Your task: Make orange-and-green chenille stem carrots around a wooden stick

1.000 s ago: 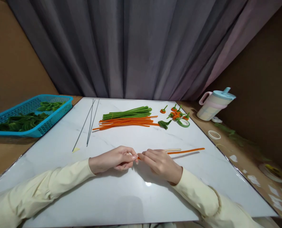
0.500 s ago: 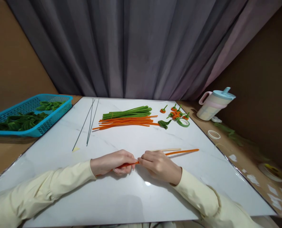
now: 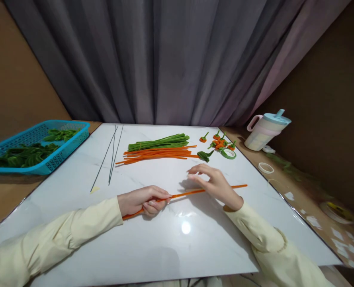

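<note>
blue mesh basket (image 3: 57, 153) cut off at left, green loops inside uncountable | three thin wires (image 3: 111, 153) | left hand (image 3: 142, 200) fingers curled, pinching fuzzy orange pipe cleaner (image 3: 185, 194) lying on marble-look board (image 3: 177, 247) | right hand (image 3: 215, 184) hovers, fingers spread, hiding part of it | one lidded cup (image 3: 265, 131)

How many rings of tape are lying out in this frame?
2 clearly: a green tape ring on the marble board beside the small orange flowers, and a white tape ring on the brown table off its right edge. Others may be hidden.
</note>
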Available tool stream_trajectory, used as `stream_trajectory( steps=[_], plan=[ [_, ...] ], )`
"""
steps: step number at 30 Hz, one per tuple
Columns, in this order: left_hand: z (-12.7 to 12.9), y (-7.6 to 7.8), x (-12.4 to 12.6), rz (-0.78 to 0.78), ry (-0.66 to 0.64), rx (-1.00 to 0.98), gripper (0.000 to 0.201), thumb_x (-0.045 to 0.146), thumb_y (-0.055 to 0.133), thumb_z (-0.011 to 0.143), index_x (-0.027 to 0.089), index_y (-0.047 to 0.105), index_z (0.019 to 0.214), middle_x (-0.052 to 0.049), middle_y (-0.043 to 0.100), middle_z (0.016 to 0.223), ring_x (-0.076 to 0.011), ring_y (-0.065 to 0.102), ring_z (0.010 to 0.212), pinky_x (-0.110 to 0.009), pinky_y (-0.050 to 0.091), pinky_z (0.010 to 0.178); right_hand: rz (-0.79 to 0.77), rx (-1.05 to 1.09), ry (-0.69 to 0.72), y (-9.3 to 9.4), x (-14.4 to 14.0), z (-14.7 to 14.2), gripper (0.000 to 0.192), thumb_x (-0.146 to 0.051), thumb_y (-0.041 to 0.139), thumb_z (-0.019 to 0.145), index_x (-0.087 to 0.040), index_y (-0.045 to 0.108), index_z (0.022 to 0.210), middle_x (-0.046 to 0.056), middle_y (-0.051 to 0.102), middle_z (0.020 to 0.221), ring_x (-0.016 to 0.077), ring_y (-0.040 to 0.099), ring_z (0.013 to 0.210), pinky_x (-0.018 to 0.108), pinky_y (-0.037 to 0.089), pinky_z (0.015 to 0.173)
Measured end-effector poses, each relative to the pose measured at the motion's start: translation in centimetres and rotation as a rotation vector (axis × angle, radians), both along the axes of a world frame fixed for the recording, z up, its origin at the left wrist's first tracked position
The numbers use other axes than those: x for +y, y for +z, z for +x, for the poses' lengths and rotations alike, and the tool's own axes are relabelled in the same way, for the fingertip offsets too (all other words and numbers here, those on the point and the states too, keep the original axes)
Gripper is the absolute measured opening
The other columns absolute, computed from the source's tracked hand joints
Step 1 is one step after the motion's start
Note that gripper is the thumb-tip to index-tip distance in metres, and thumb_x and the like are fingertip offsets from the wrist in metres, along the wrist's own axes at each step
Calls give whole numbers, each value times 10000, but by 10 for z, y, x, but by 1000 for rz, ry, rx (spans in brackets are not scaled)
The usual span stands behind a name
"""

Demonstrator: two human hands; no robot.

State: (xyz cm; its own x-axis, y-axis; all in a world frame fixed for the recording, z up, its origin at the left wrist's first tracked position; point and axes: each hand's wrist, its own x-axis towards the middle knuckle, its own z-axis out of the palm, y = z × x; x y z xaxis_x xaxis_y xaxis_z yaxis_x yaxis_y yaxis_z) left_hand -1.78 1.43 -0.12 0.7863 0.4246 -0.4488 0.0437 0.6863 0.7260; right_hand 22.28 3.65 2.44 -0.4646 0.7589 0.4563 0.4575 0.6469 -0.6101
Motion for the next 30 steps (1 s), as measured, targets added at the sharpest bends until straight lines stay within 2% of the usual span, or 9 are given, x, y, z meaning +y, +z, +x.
stream_trajectory(
  steps=[3, 7, 9, 11, 14, 18, 23, 25, 30],
  plan=[
    [0, -2, 2, -2, 0, -16, 204, 234, 509, 838, 143, 460, 662, 93, 248, 433, -24, 83, 342, -152, 88, 325, 93, -23, -197, 16, 0, 15, 265, -366, 521, 896, -155, 615, 766, 50, 630, 732, 150, 561, 658, 244, 429, 592],
    [0, -1, 2, -17, 20, -11, 170, 247, 527, 828, 130, 509, 706, 92, 261, 419, -20, 93, 331, -144, 100, 319, -43, -288, -70, 29, -22, 30, 406, -338, 438, 940, -159, 548, 593, 12, 545, 545, 106, 473, 476, 226, 365, 496],
    [1, 0, 1, -35, 33, -2, 169, 268, 541, 823, 120, 543, 740, 95, 257, 410, -19, 83, 331, -144, 90, 316, -16, -430, -37, 26, -34, 35, 426, -299, 404, 948, -162, 502, 556, 12, 509, 507, 103, 438, 425, 234, 337, 461],
    [1, 0, 0, -35, 40, 6, 186, 288, 552, 820, 107, 574, 782, 96, 256, 410, -18, 77, 334, -142, 84, 316, 27, -524, -150, 20, -44, 38, 407, -238, 391, 940, -168, 477, 548, 23, 514, 527, 115, 462, 430, 239, 341, 456],
    [2, -1, 0, -28, 26, -10, 189, 287, 579, 802, 99, 593, 810, 94, 264, 413, -17, 78, 343, -138, 84, 321, 89, -609, -258, 8, -52, 41, 302, -174, 382, 925, -158, 580, 698, 51, 609, 661, 148, 569, 519, 243, 406, 486],
    [2, -4, 4, -82, 52, -59, 168, 271, 596, 792, 105, 579, 770, 97, 239, 423, -19, 58, 352, -132, 90, 313, 233, -503, -232, -7, -56, 38, 248, -204, 397, 940, -154, 638, 971, 102, 669, 915, 199, 647, 762, 306, 522, 650],
    [0, -8, 8, -158, 66, -131, 160, 239, 552, 821, 130, 519, 709, 95, 204, 433, -25, 31, 351, -122, 98, 293, 287, -331, -120, -23, -51, 32, 199, -197, 480, 917, -177, 668, 983, 96, 673, 979, 208, 638, 863, 347, 543, 742],
    [0, -8, 8, -177, 74, -136, 158, 233, 534, 835, 132, 514, 714, 95, 197, 438, -28, 27, 356, -119, 101, 292, 238, -249, -102, -21, -50, 29, 179, -189, 516, 899, -189, 682, 965, 86, 678, 967, 215, 639, 856, 361, 539, 735],
    [0, -6, 8, -170, 71, -122, 126, 231, 526, 849, 129, 550, 778, 92, 200, 447, -30, 41, 356, -116, 103, 299, -100, 92, -112, 0, -68, 8, 138, -140, 615, 832, -229, 719, 846, 36, 704, 835, 201, 649, 762, 345, 536, 695]
  ],
)
